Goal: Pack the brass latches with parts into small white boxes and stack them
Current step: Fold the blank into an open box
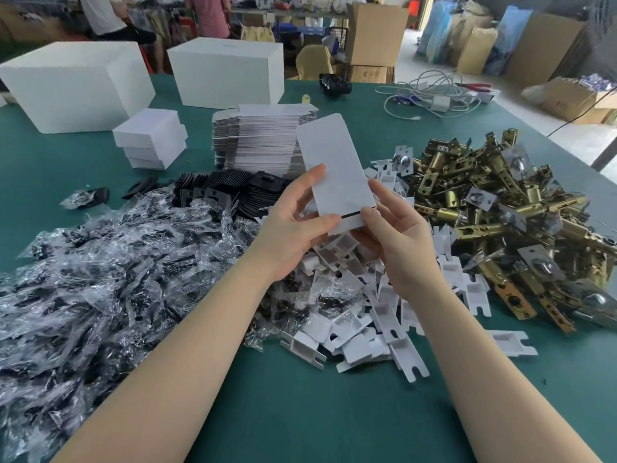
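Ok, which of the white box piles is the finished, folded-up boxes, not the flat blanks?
The short stack of closed small boxes left of the flat blanks: its boxes are full-bodied, while the blanks lie as thin sheets.

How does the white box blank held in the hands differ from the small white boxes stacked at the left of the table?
The box blank is flat and unfolded, gripped upright by the left hand and right hand; the stacked boxes are folded into shape, closed and resting on the table. Both are plain white card.

Bright, even daylight, soft shadows, sharp centre, wide-angle bending and blur toward the edges.
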A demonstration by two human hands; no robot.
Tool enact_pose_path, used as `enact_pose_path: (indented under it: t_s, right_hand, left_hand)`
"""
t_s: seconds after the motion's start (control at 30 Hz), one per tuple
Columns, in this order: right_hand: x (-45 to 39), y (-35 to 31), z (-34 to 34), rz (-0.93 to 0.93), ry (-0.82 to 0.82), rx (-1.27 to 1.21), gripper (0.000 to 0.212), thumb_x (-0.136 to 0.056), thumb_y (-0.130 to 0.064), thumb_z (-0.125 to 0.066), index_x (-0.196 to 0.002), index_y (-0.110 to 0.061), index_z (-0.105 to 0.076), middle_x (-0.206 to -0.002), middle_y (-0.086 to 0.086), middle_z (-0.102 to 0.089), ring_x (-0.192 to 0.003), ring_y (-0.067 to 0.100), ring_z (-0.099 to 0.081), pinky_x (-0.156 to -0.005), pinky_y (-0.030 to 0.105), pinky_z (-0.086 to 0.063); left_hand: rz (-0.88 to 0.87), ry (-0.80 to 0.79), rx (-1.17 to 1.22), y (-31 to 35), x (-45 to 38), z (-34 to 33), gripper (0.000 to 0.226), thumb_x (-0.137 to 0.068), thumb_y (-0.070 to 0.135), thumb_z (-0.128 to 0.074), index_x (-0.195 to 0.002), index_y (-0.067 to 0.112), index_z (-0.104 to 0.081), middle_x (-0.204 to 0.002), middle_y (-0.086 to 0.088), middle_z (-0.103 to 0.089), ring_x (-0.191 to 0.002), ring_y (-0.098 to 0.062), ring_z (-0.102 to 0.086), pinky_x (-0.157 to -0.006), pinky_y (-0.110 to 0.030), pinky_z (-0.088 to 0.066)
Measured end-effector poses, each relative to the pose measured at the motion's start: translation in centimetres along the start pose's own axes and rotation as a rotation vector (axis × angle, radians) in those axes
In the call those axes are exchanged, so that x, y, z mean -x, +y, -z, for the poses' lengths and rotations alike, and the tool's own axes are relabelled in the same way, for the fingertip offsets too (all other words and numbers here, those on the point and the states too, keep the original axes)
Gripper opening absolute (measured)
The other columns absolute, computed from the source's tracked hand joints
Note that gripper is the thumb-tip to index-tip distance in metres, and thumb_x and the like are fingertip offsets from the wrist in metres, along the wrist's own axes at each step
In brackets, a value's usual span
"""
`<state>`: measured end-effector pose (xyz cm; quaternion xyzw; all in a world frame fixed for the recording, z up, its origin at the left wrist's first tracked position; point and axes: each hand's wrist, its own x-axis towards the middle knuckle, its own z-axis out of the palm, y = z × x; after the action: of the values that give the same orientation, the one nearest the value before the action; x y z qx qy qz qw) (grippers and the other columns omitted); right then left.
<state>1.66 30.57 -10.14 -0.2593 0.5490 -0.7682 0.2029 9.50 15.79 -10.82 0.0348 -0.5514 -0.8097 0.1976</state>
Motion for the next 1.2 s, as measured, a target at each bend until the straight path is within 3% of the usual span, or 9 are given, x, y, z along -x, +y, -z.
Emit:
enact_pose_path:
  t_s: [0.5, 0.67, 0.8, 1.03, 1.2]
  right_hand:
    - [0.16, 0.07, -0.2, 0.041, 0.031, 0.027, 0.036, -0.094, -0.007, -0.063, -0.117, -0.036, -0.064, -0.105, -0.002, -0.076, -0.093, 0.013, -0.072, -0.077, 0.024, -0.057]
    - [0.11, -0.05, -0.03, 0.043, 0.018, 0.024, 0.037, -0.094, -0.008, -0.063, -0.118, -0.037, -0.063, -0.109, -0.001, -0.075, -0.098, 0.015, -0.072, -0.078, 0.024, -0.057]
    - [0.17, -0.03, -0.23, 0.066, 0.051, 0.034, 0.035, -0.094, -0.009, -0.064, -0.116, -0.037, -0.064, -0.104, -0.003, -0.076, -0.095, 0.013, -0.072, -0.075, 0.023, -0.057]
    - [0.22, 0.12, -0.54, 0.089, 0.123, 0.052, 0.03, -0.094, -0.013, -0.064, -0.113, -0.037, -0.065, -0.1, -0.005, -0.076, -0.09, 0.012, -0.073, -0.072, 0.023, -0.057]
    - [0.26, 0.28, -0.64, 0.111, 0.151, 0.062, 0.026, -0.094, -0.017, -0.065, -0.112, -0.036, -0.066, -0.097, -0.004, -0.077, -0.088, 0.014, -0.073, -0.071, 0.023, -0.058]
  left_hand:
    - [-0.006, -0.056, 0.03, 0.23, 0.21, -0.23, 0.075, -0.077, -0.008, -0.066, -0.138, 0.034, -0.051, -0.148, -0.005, -0.047, -0.116, -0.02, -0.064, -0.087, -0.033, -0.056]
    - [-0.021, -0.074, 0.016, 0.25, 0.27, -0.38, 0.078, -0.073, -0.006, -0.071, -0.133, 0.041, -0.053, -0.15, 0.0, -0.045, -0.115, -0.016, -0.065, -0.082, -0.033, -0.057]
    - [-0.01, -0.074, 0.034, 0.15, 0.18, -0.26, 0.076, -0.076, -0.007, -0.067, -0.134, 0.04, -0.053, -0.152, -0.002, -0.045, -0.121, -0.018, -0.061, -0.088, -0.033, -0.056]
    - [-0.019, -0.097, -0.009, 0.1, 0.21, -0.26, 0.076, -0.074, -0.006, -0.073, -0.129, 0.043, -0.057, -0.149, -0.002, -0.045, -0.109, -0.012, -0.066, -0.083, -0.031, -0.057]
    - [-0.01, -0.102, 0.004, 0.05, 0.16, -0.22, 0.076, -0.068, 0.003, -0.083, -0.128, 0.043, -0.059, -0.148, -0.002, -0.046, -0.118, -0.014, -0.063, -0.086, -0.034, -0.057]
